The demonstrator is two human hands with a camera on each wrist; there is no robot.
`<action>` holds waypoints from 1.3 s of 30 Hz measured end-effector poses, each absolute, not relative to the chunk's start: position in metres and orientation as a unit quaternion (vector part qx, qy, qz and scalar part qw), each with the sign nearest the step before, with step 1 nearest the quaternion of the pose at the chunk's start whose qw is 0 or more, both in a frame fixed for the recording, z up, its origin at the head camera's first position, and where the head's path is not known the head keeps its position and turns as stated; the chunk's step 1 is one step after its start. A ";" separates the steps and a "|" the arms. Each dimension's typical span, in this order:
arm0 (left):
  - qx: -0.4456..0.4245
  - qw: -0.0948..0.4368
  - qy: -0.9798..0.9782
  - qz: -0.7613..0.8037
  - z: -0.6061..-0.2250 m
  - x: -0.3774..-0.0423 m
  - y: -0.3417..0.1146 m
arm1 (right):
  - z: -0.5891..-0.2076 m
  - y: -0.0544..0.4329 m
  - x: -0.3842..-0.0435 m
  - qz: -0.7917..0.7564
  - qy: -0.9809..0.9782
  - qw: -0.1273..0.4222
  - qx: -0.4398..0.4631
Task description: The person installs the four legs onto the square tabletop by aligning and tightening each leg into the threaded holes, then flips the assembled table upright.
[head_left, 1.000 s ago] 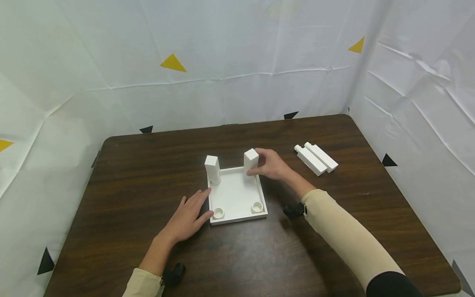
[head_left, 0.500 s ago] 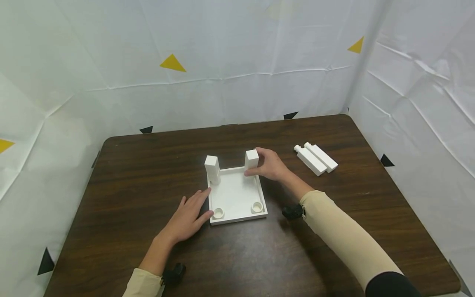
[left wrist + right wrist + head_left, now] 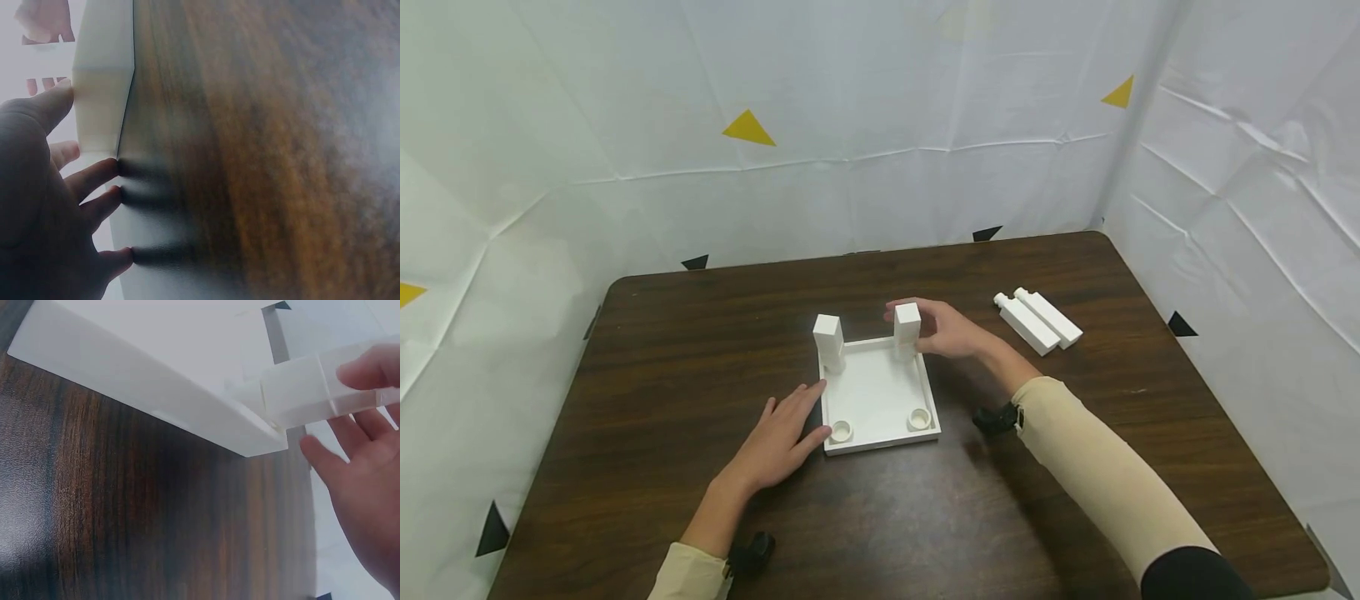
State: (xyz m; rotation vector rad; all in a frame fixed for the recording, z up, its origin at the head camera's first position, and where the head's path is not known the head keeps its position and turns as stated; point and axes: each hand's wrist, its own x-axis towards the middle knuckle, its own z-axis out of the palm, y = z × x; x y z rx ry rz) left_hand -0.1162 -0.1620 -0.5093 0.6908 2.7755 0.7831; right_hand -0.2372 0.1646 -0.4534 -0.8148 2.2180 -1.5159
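A white square tabletop (image 3: 880,396) with a raised rim lies underside up on the dark table. One white leg (image 3: 828,337) stands upright at its far left corner. My right hand (image 3: 953,330) is round a second leg (image 3: 907,323) at the far right corner, fingers behind it and thumb on the near side; the right wrist view shows the thumb (image 3: 365,370) against this leg. Round sockets mark the near left (image 3: 841,431) and near right (image 3: 919,419) corners. My left hand (image 3: 775,442) rests spread along the tabletop's left edge, thumb at the near left corner.
Two more white legs (image 3: 1030,323) with knobbed ends lie side by side on the brown wooden table (image 3: 715,333), to the right. White sheeting (image 3: 865,200) with yellow and black triangles surrounds the table's far side and both flanks.
My right fingers have moved from beside the far right leg to behind it, and the thumb has drawn back rightward across its front. My left hand has stayed still.
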 end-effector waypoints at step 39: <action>0.240 0.073 0.930 0.268 -0.511 -0.116 -0.162 | -0.461 0.155 -0.226 -0.449 0.877 0.069 -0.154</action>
